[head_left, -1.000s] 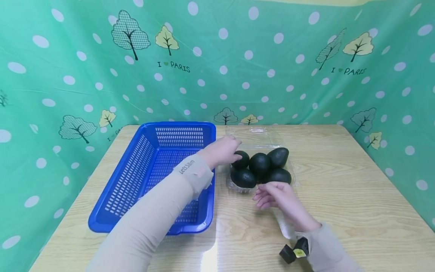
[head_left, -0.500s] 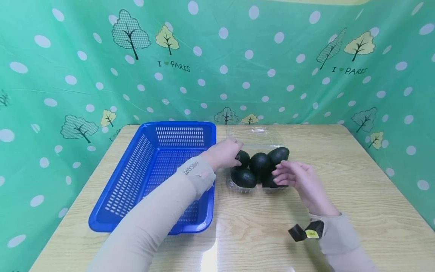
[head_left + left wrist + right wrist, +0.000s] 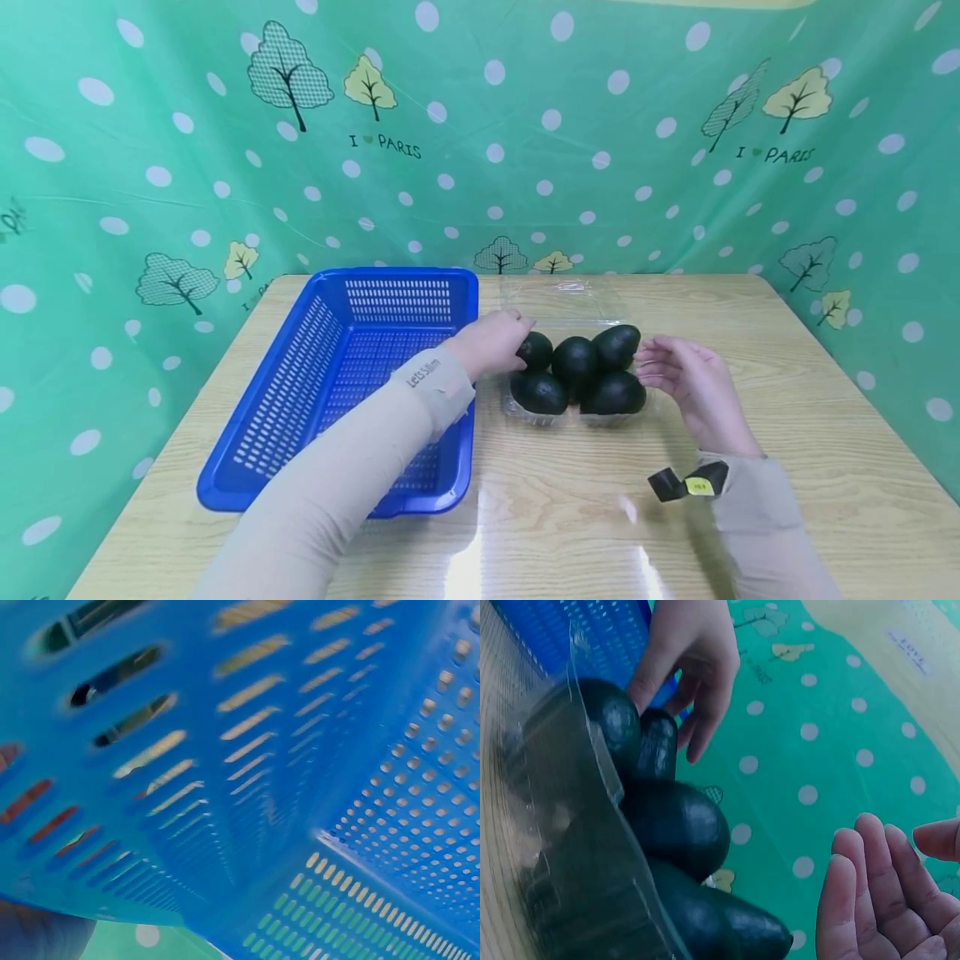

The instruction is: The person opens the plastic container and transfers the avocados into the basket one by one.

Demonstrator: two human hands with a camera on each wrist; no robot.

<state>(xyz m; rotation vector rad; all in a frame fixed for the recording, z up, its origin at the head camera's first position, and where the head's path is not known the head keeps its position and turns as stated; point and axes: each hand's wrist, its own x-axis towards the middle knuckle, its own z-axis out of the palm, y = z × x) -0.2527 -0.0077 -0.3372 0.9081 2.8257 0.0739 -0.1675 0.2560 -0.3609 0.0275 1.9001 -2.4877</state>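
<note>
AS L HAND SITS BY AVOCADOS, R HAND HOVERS AT 3 O'CLOCK

Clock dirs. per head view, centred on middle avocado.

Avocados: qty 5, dark, smooth; clustered in clear plastic tray on wood-grain counter. One at ctr., others at approx. 10, 1, 4 & 8 o'clock. The one at 1 o'clock has its narrow end pointing out to approx. 2.

Tray: see-through, ribbed low wall; hinged-type lid laid back flat at 12 o'clock.

L hand: at approx. 9–10 o'clock, btwn basket & tray, next to avocado at 10. Fingers loosely bent, parted from thumb; no avocado seen in grip. Thumb right by that avocado; contact can't be told.

R hand: just outside tray, apart from avocados. Fingers slightly bent, side by side, thumb well clear; nothing held (R wrist view).

Basket: blue plastic, rect., perforated sides & base; at 9 o'clock, long side running from 7 to 11 approx. Slotted wall fills most of L wrist view.

Misc.: pale sleeves, L cuff lettered; black block w/ yellow label at R cuff, approx. 5 o'clock. Green cloth w/ white dots, trees & "PARIS" print, behind counter at 12.
</note>
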